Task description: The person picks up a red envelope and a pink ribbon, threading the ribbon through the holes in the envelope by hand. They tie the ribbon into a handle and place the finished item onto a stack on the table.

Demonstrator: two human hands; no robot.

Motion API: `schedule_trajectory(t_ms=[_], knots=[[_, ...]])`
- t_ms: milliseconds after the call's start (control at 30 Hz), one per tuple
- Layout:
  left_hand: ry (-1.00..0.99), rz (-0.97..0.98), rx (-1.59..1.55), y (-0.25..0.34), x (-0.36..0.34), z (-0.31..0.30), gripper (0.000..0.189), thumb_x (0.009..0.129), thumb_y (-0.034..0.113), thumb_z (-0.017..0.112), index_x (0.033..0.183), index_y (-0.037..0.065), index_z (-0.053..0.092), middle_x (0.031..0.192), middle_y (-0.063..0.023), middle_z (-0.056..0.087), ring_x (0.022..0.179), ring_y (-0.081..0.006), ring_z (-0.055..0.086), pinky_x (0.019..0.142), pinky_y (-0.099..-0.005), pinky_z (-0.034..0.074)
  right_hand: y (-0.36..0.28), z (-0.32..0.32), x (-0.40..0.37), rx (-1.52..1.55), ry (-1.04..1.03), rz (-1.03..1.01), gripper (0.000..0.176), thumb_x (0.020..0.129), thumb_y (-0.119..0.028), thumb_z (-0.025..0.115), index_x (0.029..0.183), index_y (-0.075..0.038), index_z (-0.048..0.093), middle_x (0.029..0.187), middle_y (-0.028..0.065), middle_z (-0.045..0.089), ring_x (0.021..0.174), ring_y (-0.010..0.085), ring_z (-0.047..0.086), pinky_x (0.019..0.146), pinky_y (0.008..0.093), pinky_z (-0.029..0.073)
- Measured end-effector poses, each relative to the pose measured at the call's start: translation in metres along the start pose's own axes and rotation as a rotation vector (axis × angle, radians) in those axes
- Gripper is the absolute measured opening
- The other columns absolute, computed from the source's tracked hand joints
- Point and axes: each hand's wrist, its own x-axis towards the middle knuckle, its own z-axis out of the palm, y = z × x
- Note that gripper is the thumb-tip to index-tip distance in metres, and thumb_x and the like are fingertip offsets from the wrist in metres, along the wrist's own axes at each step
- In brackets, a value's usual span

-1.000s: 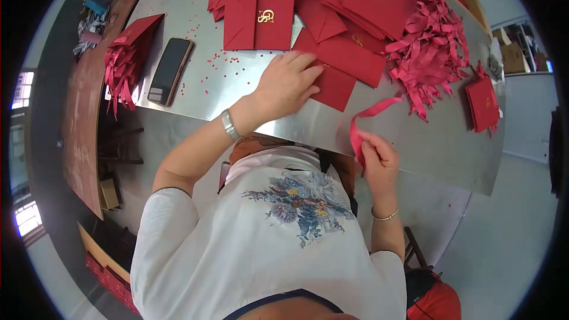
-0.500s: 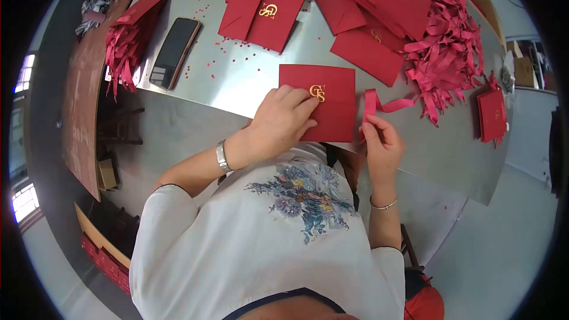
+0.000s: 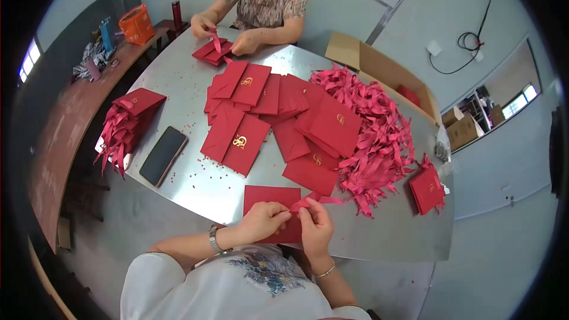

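Note:
A red envelope (image 3: 261, 195) lies flat at the near table edge, partly covered by my hands. Above it, my left hand (image 3: 268, 221) is closed in a pinch on the end of a pink-red ribbon (image 3: 332, 200). My right hand (image 3: 317, 228) also pinches this ribbon, close beside the left fingertips, and a loose length trails to the right. Past my hands lie piles of red envelopes (image 3: 237, 140) with gold letters. Beside those sits a large heap of ribbons (image 3: 376, 148).
A phone (image 3: 164, 155) and a ribboned bundle of envelopes (image 3: 133, 112) lie at the left. Another bundle (image 3: 425, 189) is at the right edge. Across the metal table (image 3: 379, 234), a person (image 3: 267, 6) handles a red envelope with ribbon. A cardboard box (image 3: 367, 62) stands behind the heap.
The view has tilted up, bringing the other person into sight. My left hand has left the envelope's face and now pinches the ribbon, which my right hand has brought over the envelope.

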Motion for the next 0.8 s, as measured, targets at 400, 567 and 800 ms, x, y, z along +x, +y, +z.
schedule_trajectory(t_ms=[400,567,800], knots=[[-0.129,0.173,0.386,0.001,-0.005,-0.017,0.02,0.09,0.018,0.058,0.088,-0.002,0.063,0.074,-0.0169,0.063,0.062,-0.0294,0.062,0.059,-0.0373,0.05,-0.016,-0.007,-0.002,-0.849,-0.422,-0.822,0.029,0.076,-0.006,0.064,0.105,-0.002,0.065,0.095,0.0072,0.062,0.09,0.0249,0.059,0.078,0.0388,0.047],[-0.33,-0.097,0.15,0.007,0.0,-0.026,0.021,0.091,0.016,0.056,0.099,-0.002,0.064,0.082,-0.0108,0.067,0.068,-0.0205,0.064,0.065,-0.0352,0.052,-0.019,-0.013,-0.002,-0.819,-0.463,-0.759,0.021,0.076,-0.001,0.066,0.096,-0.002,0.064,0.088,0.0101,0.063,0.084,0.0284,0.06,0.075,0.0392,0.048],[0.171,0.583,0.938,-0.003,0.045,-0.029,0.033,0.078,0.023,0.068,0.104,0.003,0.061,0.097,-0.0144,0.059,0.098,-0.0321,0.055,0.085,-0.0418,0.044,-0.005,-0.008,-0.015,-0.603,-0.259,-0.413,0.009,0.083,-0.006,0.063,0.09,-0.002,0.061,0.084,0.015,0.063,0.075,0.0328,0.062,0.066,0.039,0.05]])
